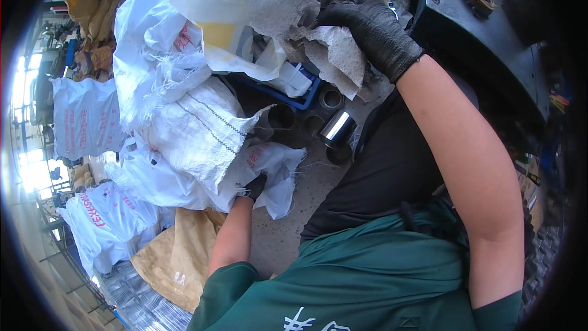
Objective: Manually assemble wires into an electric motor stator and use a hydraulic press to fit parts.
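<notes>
My right hand [375, 32], in a black glove, is at the top, its fingers closed over a crumpled, rough grey sheet of paper or card [278, 3]. My left hand [256, 187], in a dark glove, is at the lower middle against a white woven sack [199, 125]; folds of the sack hide its fingers. Between the hands, a shiny metal cylinder [337, 129] lies tilted on the floor beside a metal ring [331, 98]. A blue crate [304, 103] is partly covered by a translucent bag with yellow stripes [215, 37].
More white printed sacks [89, 116] stand on the left, with a brown sack [180, 257] below them. A dark machine housing [484, 30] with loose coloured wires rises at the upper right. My dark-trousered leg [386, 159] is beside the speckled floor [272, 239].
</notes>
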